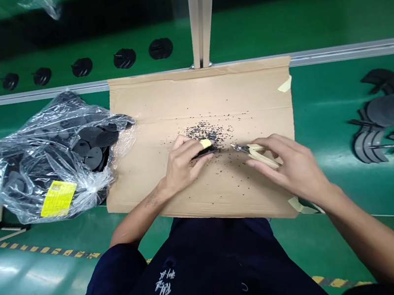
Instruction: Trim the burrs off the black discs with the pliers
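Over the middle of a cardboard sheet point(158, 93), my left hand point(185, 162) pinches a dark flat part point(205, 151), mostly covered by the fingers. Yellow tape wraps one of that hand's fingertips. To its right, my right hand point(289, 163) is closed around cream-handled cutting pliers point(263, 155). The metal jaws point left toward the dark part, with a gap between them. Many tiny black bits point(204, 130) lie scattered on the cardboard, densest just beyond my left hand.
A clear plastic bag point(38, 147) of black discs, with a yellow label, lies left of the cardboard. Stacked black curved parts point(386, 112) rest at the right. Several black parts point(125, 58) form a row behind the metal rail point(339, 52). An upright post point(202, 14) stands at the back.
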A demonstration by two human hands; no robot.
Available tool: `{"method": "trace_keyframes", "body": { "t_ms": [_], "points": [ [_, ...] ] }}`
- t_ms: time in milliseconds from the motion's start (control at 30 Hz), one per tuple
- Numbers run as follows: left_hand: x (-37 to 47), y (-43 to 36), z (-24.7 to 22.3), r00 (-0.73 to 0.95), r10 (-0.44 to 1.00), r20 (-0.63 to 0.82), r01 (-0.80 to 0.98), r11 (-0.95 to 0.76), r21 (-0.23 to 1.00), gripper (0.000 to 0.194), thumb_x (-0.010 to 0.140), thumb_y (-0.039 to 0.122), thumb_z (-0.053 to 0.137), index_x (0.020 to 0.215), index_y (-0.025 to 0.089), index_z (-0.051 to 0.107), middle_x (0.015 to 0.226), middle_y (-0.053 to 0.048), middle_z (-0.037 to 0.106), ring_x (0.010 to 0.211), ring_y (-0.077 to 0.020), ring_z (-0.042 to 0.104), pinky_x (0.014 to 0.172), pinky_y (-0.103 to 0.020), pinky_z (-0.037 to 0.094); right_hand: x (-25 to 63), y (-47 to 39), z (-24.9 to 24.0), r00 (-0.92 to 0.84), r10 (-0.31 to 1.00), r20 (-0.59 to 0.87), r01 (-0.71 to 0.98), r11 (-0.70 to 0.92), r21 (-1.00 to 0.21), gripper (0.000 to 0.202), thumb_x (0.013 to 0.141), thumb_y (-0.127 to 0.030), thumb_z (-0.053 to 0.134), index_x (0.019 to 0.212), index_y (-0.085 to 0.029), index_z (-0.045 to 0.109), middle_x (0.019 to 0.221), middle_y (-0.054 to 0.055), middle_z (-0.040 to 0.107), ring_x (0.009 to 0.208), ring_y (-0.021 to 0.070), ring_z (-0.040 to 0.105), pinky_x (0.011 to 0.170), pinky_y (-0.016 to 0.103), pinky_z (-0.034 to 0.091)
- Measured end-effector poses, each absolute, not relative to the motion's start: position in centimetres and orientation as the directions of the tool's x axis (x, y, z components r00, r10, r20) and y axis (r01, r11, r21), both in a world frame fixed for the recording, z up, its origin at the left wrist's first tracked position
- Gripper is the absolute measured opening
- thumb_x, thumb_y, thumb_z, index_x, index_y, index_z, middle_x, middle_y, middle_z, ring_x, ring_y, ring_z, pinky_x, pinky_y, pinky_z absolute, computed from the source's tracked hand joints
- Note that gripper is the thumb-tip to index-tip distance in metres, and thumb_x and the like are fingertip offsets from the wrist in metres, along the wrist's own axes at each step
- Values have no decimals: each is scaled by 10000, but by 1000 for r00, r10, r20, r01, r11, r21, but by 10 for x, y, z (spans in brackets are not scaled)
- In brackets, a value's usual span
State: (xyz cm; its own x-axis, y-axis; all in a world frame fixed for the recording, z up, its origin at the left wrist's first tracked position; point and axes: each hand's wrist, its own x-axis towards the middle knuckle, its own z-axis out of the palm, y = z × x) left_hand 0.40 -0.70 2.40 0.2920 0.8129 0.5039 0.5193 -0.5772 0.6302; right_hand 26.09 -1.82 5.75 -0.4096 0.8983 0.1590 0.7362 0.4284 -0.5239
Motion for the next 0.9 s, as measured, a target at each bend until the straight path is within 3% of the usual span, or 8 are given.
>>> {"method": "trace_keyframes", "body": {
  "t_ms": [100, 200, 300, 433, 500, 633, 767, 900],
  "points": [
    [12, -11, 25, 187, 902, 389, 315, -430, 846, 225, 948, 354, 696, 1081, 175, 680, 933, -35, 744, 816, -125, 678, 736, -255, 544, 243, -18, 45, -290, 955, 56, 466, 192, -864, 411, 896, -550, 683, 1100, -200, 612, 961, 59, 713, 780, 189, 655, 638, 301, 504],
    [19, -15, 26, 162, 919, 359, 154, -383, 911, 245, 921, 347, 732, 1057, 173, 628, 992, -40, 738, 917, -134, 720, 785, -243, 577, 225, -15, 41, -244, 967, 72, 293, 145, -945, 344, 906, -501, 681, 1071, -208, 607, 981, 52, 715, 841, 190, 674, 653, 300, 523],
    [17, -15, 27, 239, 866, 440, 242, -492, 837, 225, 925, 287, 724, 1093, 170, 630, 966, -43, 726, 878, -131, 707, 763, -245, 575, 218, -13, 47, -322, 902, 288, 364, 398, -842, 179, 950, -320, 637, 1087, -206, 625, 954, 51, 717, 809, 171, 656, 674, 307, 520],
    [7, -11, 30, 424, 727, 540, 333, -679, 654, 197, 982, 229, 615, 1160, 167, 674, 963, -83, 733, 885, -172, 674, 751, -309, 567, 223, -16, 58, -558, 645, 521, 452, 764, -462, 199, 960, -148, 576, 1145, -199, 632, 975, 78, 740, 801, 183, 639, 674, 325, 496],
    [4, -11, 30, 444, 710, 547, 345, -699, 627, 196, 985, 229, 605, 1148, 171, 698, 1005, -104, 744, 927, -195, 669, 780, -344, 566, 230, -18, 64, -600, 611, 517, 450, 792, -414, 251, 966, -193, 588, 1216, -196, 608, 1014, 94, 738, 842, 205, 649, 694, 343, 507],
    [-2, -14, 30, 386, 759, 524, 320, -643, 696, 218, 957, 188, 656, 1166, 189, 717, 992, -86, 767, 859, -153, 690, 753, -295, 570, 249, -17, 71, -579, 707, 406, 479, 698, -532, 415, 985, -408, 585, 1331, -182, 543, 1081, 127, 712, 922, 244, 661, 753, 376, 536],
    [-3, -18, 33, 348, 773, 530, 248, -621, 743, 254, 920, 180, 719, 1173, 179, 731, 919, -69, 785, 794, -124, 708, 719, -247, 581, 263, -12, 70, -600, 723, 342, 560, 685, -466, 347, 1024, -390, 494, 1286, -174, 566, 1035, 117, 704, 870, 239, 637, 748, 369, 517],
    [0, -19, 36, 316, 761, 566, 210, -638, 741, 239, 936, 209, 704, 1171, 200, 745, 997, -83, 793, 888, -136, 745, 765, -254, 609, 263, -11, 68, -640, 708, 298, 591, 702, -398, 385, 1033, -445, 453, 1270, -167, 577, 1042, 122, 703, 867, 243, 626, 737, 364, 503]
  ]
}}
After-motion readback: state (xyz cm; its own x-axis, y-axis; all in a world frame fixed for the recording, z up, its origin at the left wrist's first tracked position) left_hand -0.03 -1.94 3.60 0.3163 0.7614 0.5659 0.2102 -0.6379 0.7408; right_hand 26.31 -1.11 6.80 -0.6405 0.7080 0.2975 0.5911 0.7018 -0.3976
